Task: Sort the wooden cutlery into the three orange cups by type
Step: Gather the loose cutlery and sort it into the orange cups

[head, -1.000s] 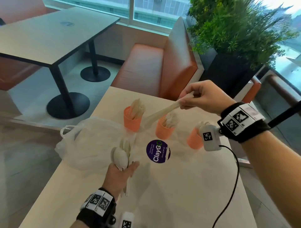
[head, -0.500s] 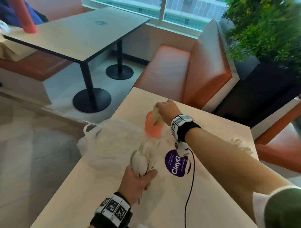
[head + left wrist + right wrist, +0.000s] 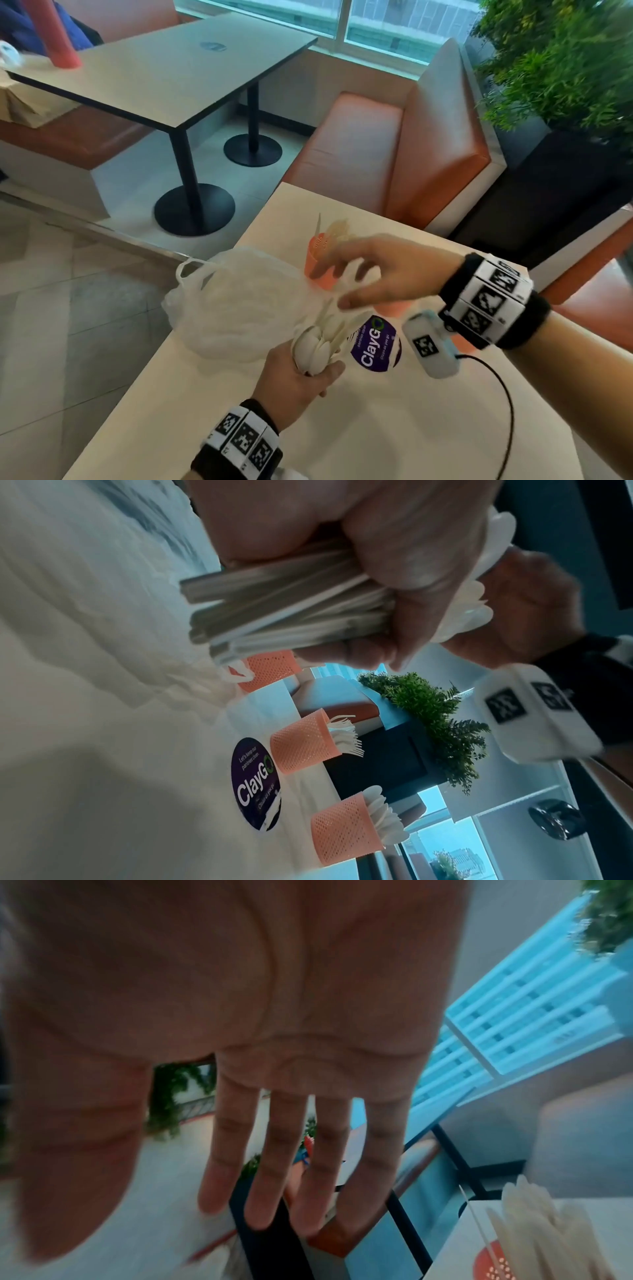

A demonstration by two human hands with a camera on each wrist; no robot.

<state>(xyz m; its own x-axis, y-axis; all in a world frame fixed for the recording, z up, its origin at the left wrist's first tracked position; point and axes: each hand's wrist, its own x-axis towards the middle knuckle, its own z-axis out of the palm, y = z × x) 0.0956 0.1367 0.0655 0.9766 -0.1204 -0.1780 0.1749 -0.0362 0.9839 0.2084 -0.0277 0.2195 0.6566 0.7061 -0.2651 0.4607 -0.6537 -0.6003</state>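
Left hand (image 3: pixel 301 373) is clamped around a fat bundle of wooden cutlery (image 3: pixel 317 342), spoon bowls up, handles splaying out below the fist in the left wrist view. Right hand (image 3: pixel 383 274) hovers empty over the bundle, fingers straight and spread, nothing in its grip. Three orange cups stand across the counter (image 3: pixel 376 428) beyond the purple sticker (image 3: pixel 375 346): the knife cup (image 3: pixel 320 263) far left beside the white plastic bag (image 3: pixel 239 301), the fork cup (image 3: pixel 301 744) in the middle, the spoon cup (image 3: pixel 342 831) to the right. The job now, I'd say: pinch one piece by its top, draw it straight up so the rest stay put, check its type, then drop it handle-first. Left fist should hold firm yet loose enough to release one.
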